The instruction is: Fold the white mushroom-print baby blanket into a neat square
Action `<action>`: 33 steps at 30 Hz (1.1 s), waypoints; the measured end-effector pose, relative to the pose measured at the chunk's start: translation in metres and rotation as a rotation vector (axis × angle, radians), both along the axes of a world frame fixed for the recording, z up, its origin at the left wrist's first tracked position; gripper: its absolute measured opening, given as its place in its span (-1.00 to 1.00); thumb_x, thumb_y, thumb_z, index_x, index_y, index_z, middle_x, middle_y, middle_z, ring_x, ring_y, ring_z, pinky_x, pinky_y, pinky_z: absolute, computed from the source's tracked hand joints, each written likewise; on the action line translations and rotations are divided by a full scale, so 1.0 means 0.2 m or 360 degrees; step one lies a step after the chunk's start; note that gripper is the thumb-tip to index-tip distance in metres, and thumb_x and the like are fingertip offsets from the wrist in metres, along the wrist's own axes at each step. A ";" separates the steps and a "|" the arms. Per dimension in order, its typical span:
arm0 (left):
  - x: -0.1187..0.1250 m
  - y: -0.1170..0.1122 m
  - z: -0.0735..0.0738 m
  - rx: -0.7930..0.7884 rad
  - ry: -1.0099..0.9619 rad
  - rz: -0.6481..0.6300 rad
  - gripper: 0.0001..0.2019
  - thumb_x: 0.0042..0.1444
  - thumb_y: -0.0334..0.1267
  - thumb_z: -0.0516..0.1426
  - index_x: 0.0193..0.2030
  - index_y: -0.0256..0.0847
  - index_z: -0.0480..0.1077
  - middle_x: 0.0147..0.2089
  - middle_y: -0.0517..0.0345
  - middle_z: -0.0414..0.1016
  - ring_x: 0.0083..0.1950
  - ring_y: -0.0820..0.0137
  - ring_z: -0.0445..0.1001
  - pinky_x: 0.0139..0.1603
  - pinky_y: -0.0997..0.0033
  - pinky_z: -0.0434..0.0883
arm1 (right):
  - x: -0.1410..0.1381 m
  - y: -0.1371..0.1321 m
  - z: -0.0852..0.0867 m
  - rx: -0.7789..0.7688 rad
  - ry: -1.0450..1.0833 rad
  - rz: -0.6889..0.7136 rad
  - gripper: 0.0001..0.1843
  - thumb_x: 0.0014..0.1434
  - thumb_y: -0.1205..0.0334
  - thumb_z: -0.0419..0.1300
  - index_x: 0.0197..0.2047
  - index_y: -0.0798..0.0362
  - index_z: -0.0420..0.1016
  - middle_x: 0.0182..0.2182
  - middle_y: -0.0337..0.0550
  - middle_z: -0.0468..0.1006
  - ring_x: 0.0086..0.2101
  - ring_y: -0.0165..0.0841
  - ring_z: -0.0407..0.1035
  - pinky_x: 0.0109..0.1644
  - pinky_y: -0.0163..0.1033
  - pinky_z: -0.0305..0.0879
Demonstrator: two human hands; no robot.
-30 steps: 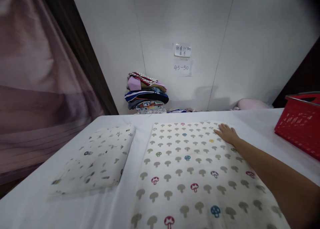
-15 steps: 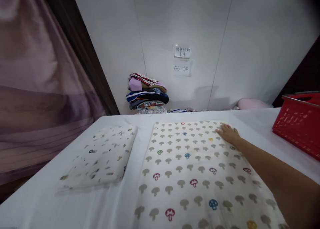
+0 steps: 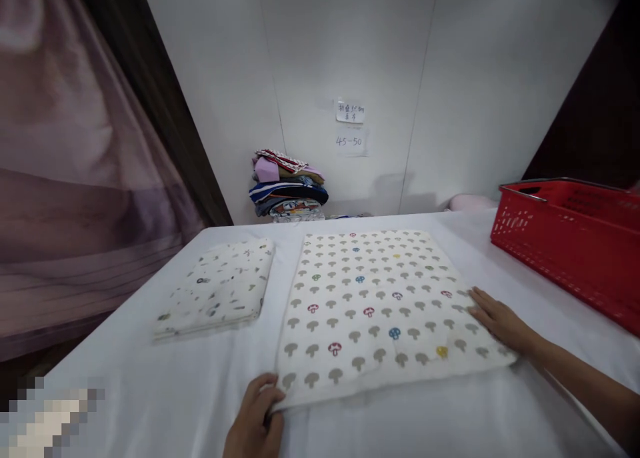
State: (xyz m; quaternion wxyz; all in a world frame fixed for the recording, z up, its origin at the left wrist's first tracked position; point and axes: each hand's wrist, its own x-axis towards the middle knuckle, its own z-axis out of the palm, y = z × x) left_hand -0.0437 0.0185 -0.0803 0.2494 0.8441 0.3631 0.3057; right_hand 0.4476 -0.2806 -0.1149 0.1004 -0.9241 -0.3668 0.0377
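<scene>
A white cloth printed with mushrooms (image 3: pixel 370 298) lies folded flat on the table, mostly grey with a few coloured ones. My left hand (image 3: pixel 257 415) is at its near left corner, fingers curled and closed on the edge. On the right border of the cloth rests my right hand (image 3: pixel 503 318), its fingers stretched out and close together, nothing gripped. To the left lies a second folded white cloth (image 3: pixel 215 285) with small scattered prints, apart from both hands.
A white sheet (image 3: pixel 400 418) covers the table. At the right stands a red plastic basket (image 3: pixel 565 238) with a metal handle. A pile of folded fabrics (image 3: pixel 287 188) sits beyond the far edge, below paper signs (image 3: pixel 351 128) on the wall. A pinkish curtain (image 3: pixel 60 178) hangs at the left.
My right hand has come from the cloth's far right corner down its right side. My left hand has entered at the near left corner. The view has shifted, showing more of the basket.
</scene>
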 end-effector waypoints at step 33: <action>0.08 -0.09 0.12 0.0073 0.0368 0.0038 -0.78 -0.02 -0.44 -0.05 -0.32 -0.17 0.39 -0.03 0.12 0.39 -0.14 0.35 0.43 -0.16 0.35 0.39 | -0.33 -0.22 0.11 0.0339 -0.0515 0.1100 -0.55 0.18 0.32 -0.11 0.02 -0.02 0.48 -0.02 -0.03 0.47 -0.05 -0.14 0.37 -0.01 0.00 0.36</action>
